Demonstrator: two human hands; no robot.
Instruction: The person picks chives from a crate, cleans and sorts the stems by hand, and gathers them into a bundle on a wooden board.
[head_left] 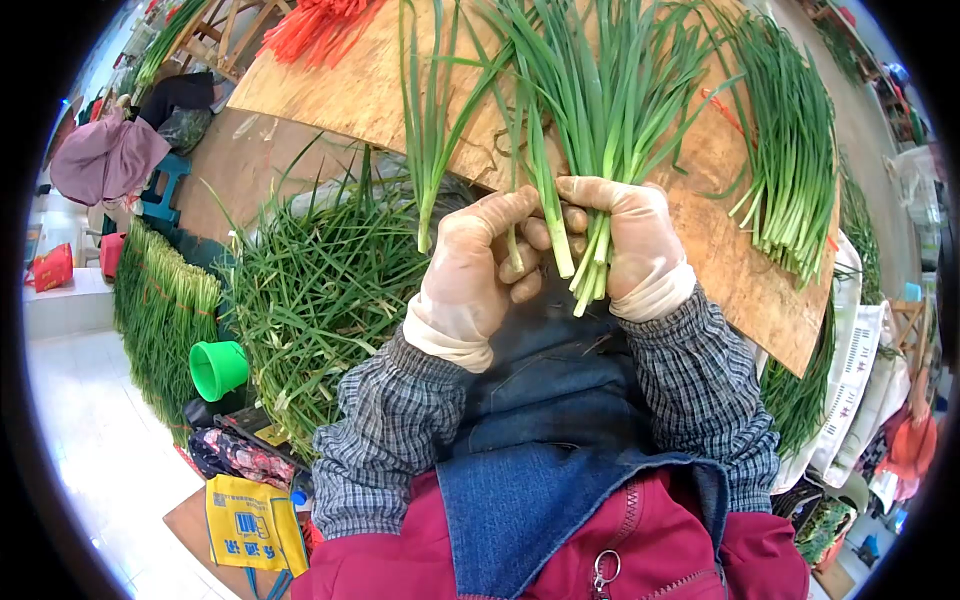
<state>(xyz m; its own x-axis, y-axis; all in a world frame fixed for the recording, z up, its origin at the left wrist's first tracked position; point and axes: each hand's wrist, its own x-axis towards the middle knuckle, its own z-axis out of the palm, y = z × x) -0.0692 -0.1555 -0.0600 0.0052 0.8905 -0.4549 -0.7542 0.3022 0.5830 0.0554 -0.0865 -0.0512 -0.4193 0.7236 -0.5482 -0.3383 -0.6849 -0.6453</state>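
Both my hands wear thin whitish gloves and meet over the near edge of a wooden board. My right hand [630,225] is closed around the lower stalks of a bunch of garlic chives [620,110], white ends pointing down towards me. Beside it, my left hand [475,265] pinches a thin garlic chive stalk [514,250] between thumb and fingers. A thicker stalk [552,220] passes between the two hands, its cut end below the fingertips. Left of my left hand, a separate stalk [425,190] hangs over the board's edge.
The wooden board [720,235] bears a tied chive bundle [790,150] at right and red ties [318,28] at the back. A heap of loose chives [320,290] stands at left, near stacked bundles [165,310], a green bucket [217,370] and a yellow bag [252,520].
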